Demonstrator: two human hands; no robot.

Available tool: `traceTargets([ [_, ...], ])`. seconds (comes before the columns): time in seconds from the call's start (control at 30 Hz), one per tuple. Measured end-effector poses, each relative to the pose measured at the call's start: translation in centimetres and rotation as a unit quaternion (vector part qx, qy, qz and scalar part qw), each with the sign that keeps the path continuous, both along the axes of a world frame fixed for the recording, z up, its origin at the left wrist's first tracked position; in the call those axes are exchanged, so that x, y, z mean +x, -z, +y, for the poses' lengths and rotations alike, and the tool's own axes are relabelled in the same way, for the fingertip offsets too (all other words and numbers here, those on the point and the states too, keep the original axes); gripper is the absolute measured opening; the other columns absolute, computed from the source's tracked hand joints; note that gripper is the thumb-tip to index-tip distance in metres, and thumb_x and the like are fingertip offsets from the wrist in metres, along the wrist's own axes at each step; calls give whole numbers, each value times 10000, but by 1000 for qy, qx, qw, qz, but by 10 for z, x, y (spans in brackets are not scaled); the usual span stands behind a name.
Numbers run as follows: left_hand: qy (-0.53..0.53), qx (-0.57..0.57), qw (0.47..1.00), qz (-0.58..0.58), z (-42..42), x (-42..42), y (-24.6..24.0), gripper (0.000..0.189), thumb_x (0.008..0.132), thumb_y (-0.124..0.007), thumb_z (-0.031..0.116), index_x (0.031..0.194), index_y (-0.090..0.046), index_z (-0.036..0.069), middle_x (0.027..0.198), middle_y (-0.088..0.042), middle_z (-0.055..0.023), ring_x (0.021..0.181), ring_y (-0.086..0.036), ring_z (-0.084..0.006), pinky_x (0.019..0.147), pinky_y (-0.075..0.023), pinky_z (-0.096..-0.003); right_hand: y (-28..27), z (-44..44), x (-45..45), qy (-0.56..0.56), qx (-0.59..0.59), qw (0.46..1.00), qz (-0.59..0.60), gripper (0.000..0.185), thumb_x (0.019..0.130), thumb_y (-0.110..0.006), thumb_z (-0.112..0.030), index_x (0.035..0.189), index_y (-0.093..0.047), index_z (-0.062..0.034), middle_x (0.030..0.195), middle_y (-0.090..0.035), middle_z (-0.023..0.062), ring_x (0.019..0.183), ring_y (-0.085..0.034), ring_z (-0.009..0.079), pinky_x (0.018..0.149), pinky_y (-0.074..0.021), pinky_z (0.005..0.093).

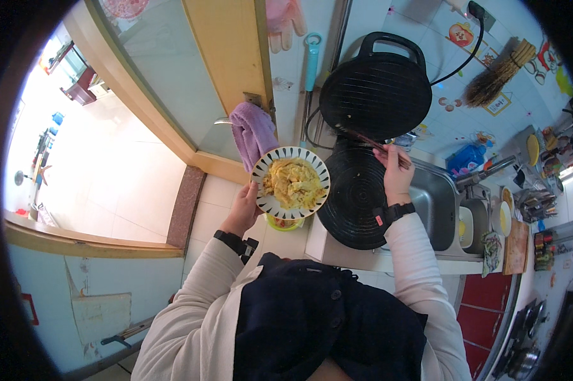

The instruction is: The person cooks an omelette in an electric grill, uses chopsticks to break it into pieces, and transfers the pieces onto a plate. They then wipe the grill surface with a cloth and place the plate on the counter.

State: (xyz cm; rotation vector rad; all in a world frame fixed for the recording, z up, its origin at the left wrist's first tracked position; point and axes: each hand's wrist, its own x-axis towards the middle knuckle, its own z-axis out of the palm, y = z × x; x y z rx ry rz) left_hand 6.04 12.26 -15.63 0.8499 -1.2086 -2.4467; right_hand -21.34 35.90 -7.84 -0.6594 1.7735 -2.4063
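My left hand (pixel 244 207) grips the rim of a white plate (pixel 321 167) with dark teardrop marks around its edge. Yellow cooked food, which looks like scrambled egg or pancake, (pixel 293 183) is heaped on it. In my right hand (pixel 397 172) is a pair of brown chopsticks (pixel 370 141), their tips near the raised lid (pixel 377 93) of a black electric griddle. Below the lid lies the griddle's round ridged lower plate (pixel 360 195), with small crumbs on it. The plate of food is held just left of the griddle.
A steel sink (pixel 436 212) with a faucet (pixel 486 171) adjoins the griddle on the right. A purple towel (pixel 253 133) hangs from the door handle at left. Under the plate, a yellow-green bin (pixel 286 225) stands on the floor. The griddle's black cord (pixel 465 62) runs up the wall.
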Motion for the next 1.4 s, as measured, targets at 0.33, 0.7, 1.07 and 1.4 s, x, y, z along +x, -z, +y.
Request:
traceTargets([
  [0.33, 3, 1, 1000, 6, -1, 1, 2, 409, 1023, -393, 363, 1271, -461, 44, 1143, -622, -85, 944, -666, -194, 786, -588, -367, -13, 11, -7, 62, 1, 997, 37, 238, 981, -521, -151, 948, -589, 74, 934, -651, 156, 822, -689, 234, 768, -575, 311],
  [0.7, 0, -20, 1000, -7, -3, -1, 3, 428, 1026, -381, 361, 1285, -452, 27, 1146, -619, -97, 964, -663, -217, 824, -578, -391, -19, 9, 2, -18, 139, 985, 105, 186, 964, -539, -103, 905, -616, 55, 888, -647, 111, 735, -673, 177, 685, -559, 270],
  [1.07, -11, -12, 1000, -1, -4, -5, 7, 386, 1017, -422, 348, 1224, -492, 30, 1092, -627, -80, 907, -672, -198, 741, -605, -375, -12, 81, -5, 46, 232, 968, -79, 308, 970, -559, -254, 934, -617, 47, 828, -664, 124, 671, -680, 197, 586, -566, 263],
  [1.4, -14, -5, 1000, 8, -3, -5, 6, 387, 1020, -417, 333, 1217, -489, 8, 1094, -619, -97, 893, -673, -203, 718, -615, -358, 15, 71, 4, 31, 176, 977, -114, 286, 975, -546, -231, 931, -613, 44, 842, -660, 121, 681, -683, 191, 606, -567, 264],
])
